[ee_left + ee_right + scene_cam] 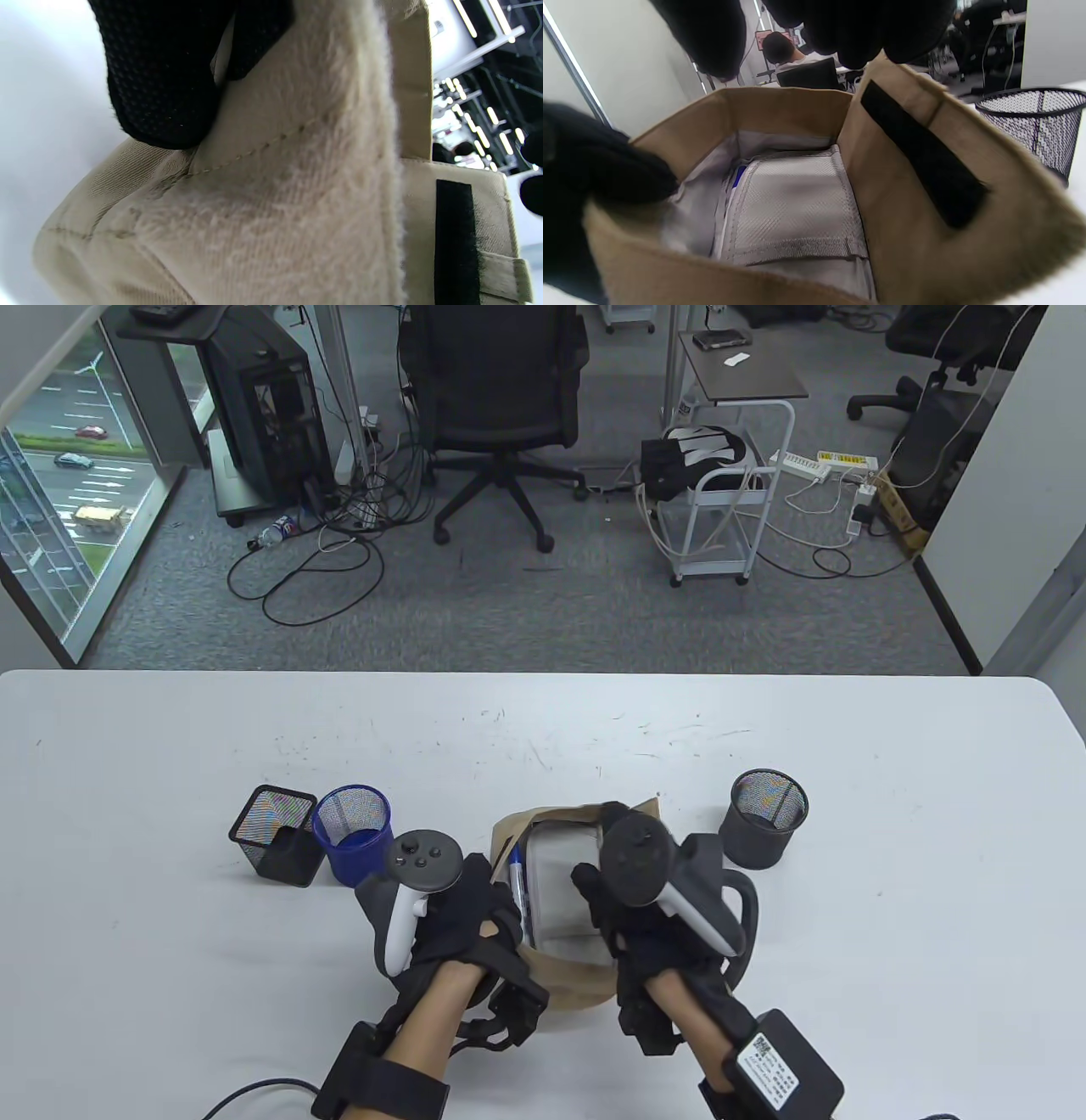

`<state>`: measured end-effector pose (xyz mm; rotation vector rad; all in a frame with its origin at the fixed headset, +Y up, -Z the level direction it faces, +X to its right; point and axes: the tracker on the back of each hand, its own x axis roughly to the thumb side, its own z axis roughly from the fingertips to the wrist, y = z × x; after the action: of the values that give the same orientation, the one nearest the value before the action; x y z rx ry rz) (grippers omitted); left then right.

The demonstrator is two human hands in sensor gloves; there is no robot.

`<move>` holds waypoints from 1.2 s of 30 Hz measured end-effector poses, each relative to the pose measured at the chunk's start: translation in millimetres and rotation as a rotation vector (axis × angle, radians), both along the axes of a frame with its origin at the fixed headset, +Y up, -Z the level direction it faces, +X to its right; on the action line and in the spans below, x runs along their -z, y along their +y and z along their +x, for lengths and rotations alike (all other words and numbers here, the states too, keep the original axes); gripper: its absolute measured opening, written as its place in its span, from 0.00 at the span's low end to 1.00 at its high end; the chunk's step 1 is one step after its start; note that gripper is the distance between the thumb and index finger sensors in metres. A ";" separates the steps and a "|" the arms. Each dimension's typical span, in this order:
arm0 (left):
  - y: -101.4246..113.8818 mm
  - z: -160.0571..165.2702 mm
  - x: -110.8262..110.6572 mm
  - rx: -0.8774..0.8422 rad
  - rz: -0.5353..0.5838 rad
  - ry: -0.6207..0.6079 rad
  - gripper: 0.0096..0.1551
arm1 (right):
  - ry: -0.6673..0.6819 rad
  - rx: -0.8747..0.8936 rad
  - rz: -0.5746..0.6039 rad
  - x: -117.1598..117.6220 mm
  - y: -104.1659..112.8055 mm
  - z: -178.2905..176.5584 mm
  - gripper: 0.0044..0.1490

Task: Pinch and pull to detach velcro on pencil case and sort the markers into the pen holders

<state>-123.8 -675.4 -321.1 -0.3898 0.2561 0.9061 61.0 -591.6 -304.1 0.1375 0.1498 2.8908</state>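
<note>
At lower centre of the table view, the tan pencil case (543, 848) lies open on the white table (848, 967), between both hands. The left hand (450, 916) pinches its fuzzy velcro edge; the right hand (645, 899) grips the flap carrying the black velcro strip (920, 178). A blue marker (518, 882) lies inside, with a black square mesh holder (271, 836) and blue holder (352, 836) at left and a grey round holder (764, 819) at right

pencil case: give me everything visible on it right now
The pencil case is tan fabric, lying on the white table between both hands, flap pulled open. Inside shows a grey lining with a mesh pocket and a blue-capped marker along its left side. A black velcro strip sits on the right flap, unfastened; the left wrist view shows fuzzy cream fabric. The left hand grips the left edge and the right hand the right flap.
</note>
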 end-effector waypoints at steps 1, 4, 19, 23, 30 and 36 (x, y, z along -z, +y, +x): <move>-1.1 0.5 -1.4 -0.013 0.003 -0.001 0.39 | 0.023 -0.011 -0.025 1.9 -5.8 -8.9 0.47; -1.7 1.8 -5.5 -0.040 0.013 -0.004 0.39 | 0.042 -0.044 -0.164 15.3 -25.1 -25.4 0.50; 1.3 -16.3 -7.8 -0.065 0.037 0.079 0.39 | -0.009 -0.216 0.076 10.5 -30.6 -27.5 0.59; 3.6 -27.3 -7.0 -0.124 0.066 0.095 0.39 | -0.134 -0.141 0.043 21.3 -17.4 16.7 0.59; 0.0 -37.9 -6.4 -0.275 0.108 0.072 0.39 | -0.109 0.443 -0.256 44.2 -40.9 91.4 0.43; -14.6 -35.2 -3.9 -0.307 0.058 0.023 0.39 | -0.150 0.503 -0.327 49.9 -57.3 120.4 0.37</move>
<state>-159.1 -690.0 -317.2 -0.3712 0.1933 1.2173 181.4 -648.9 -354.0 -0.0895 0.4810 2.3282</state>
